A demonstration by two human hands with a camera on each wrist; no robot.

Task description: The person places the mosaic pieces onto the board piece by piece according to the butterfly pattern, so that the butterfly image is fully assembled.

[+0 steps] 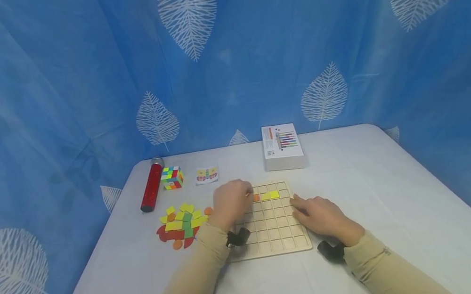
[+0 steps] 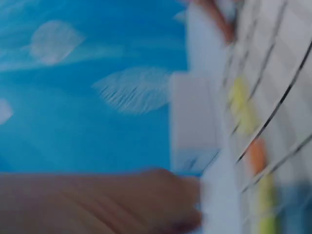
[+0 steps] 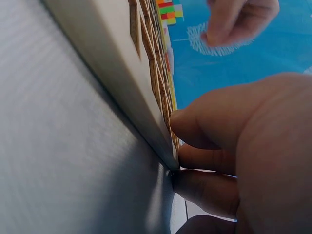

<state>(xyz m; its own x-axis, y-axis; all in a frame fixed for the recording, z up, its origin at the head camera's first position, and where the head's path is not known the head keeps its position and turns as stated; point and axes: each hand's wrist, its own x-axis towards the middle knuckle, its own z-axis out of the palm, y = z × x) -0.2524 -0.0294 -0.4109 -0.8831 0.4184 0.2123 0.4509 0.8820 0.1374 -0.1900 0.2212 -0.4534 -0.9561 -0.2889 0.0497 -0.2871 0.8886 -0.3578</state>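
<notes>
The grid-ridged wooden board [image 1: 287, 232] lies mid-surface [image 1: 361, 168], its square cells holding flat yellow pieces [image 1: 274, 194]. The right hand's [image 1: 322, 215] grip pinches its side facing the surface's right edge. The left hand [image 1: 231, 202], motion-blurred, hides several cells; I cannot tell its grip's state.
</notes>
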